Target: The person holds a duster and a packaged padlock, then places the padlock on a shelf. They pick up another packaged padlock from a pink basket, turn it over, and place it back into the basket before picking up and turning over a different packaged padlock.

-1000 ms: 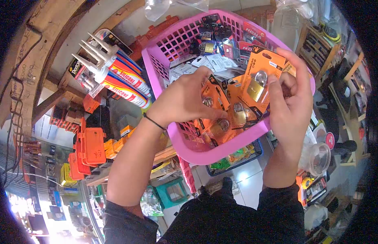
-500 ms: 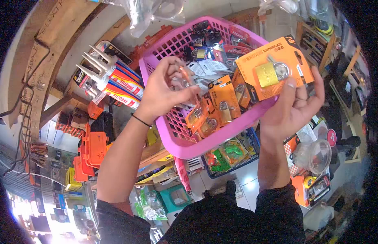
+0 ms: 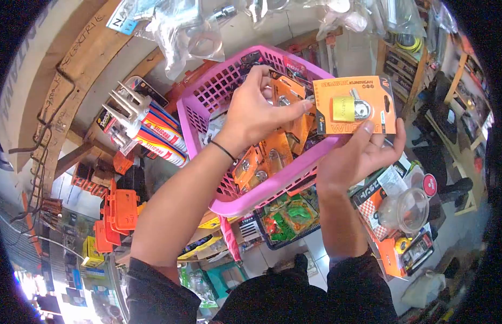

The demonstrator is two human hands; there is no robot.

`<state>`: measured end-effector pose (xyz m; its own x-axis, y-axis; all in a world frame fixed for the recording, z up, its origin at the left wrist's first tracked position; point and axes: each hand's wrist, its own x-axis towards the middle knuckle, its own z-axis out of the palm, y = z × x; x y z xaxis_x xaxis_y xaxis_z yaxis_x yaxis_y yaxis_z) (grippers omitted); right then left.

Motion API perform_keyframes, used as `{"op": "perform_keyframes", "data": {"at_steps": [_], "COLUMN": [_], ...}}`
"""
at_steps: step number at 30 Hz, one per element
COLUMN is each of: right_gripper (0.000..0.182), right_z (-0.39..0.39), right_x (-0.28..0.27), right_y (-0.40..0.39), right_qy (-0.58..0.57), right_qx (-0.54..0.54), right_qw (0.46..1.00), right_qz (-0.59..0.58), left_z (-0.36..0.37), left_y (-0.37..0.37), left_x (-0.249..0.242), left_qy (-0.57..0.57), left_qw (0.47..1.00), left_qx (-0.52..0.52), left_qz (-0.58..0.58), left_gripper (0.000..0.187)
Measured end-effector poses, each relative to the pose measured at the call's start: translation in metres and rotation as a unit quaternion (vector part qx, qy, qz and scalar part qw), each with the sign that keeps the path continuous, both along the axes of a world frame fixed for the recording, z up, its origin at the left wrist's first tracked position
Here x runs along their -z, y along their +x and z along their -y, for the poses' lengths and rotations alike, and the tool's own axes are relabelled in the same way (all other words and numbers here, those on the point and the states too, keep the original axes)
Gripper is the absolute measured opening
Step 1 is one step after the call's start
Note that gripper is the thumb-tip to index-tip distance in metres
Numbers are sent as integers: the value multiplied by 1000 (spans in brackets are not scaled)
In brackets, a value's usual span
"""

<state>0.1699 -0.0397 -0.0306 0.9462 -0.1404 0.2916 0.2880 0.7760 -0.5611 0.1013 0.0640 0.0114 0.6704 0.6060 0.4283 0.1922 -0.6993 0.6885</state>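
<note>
My right hand [image 3: 361, 154] grips an orange carded padlock pack [image 3: 354, 107], its brass padlock facing me, held over the right rim of the pink basket [image 3: 192, 116]. My left hand [image 3: 259, 110] is inside the basket's upper part, thumb and fingers closed around another orange padlock pack [image 3: 287, 89]; its fingertips are partly hidden behind the card. Below that hand, several smaller orange padlock packs [image 3: 273, 156] lean against the basket's near side. Darker packs lie at the back of the basket, mostly covered by my left hand.
Silicone tubes [image 3: 159, 125] stand left of the basket, with orange toolboxes [image 3: 124, 208] lower down. Clear plastic bags [image 3: 191, 38] hang above. A dark basket [image 3: 315, 208] of green items sits below, and a clear plastic jar [image 3: 410, 210] stands at the right.
My left hand has moved right and up, from the basket's left part onto an orange pack. My right hand has shifted left and lower with its padlock pack, which is now more level.
</note>
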Motion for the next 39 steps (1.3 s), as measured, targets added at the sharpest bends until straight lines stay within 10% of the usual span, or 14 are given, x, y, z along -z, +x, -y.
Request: {"op": "perform_keyframes", "data": {"at_steps": [24, 34, 39], "right_gripper": [39, 40, 42], "right_z": [-5, -3, -3], "right_x": [11, 1, 4], "right_y": [4, -3, -1], "right_qy": [-17, -95, -111], "right_qx": [20, -47, -103], "right_qw": [997, 985, 977], "right_qz": [78, 137, 152], "left_z": [7, 6, -10], "left_y": [-50, -82, -87], "left_x": [-4, 11, 22], "left_qy": [-88, 10, 64], "left_qw": [989, 991, 972], "left_qx": [75, -42, 82], "left_qz": [92, -125, -209], "left_gripper": [67, 65, 69]}}
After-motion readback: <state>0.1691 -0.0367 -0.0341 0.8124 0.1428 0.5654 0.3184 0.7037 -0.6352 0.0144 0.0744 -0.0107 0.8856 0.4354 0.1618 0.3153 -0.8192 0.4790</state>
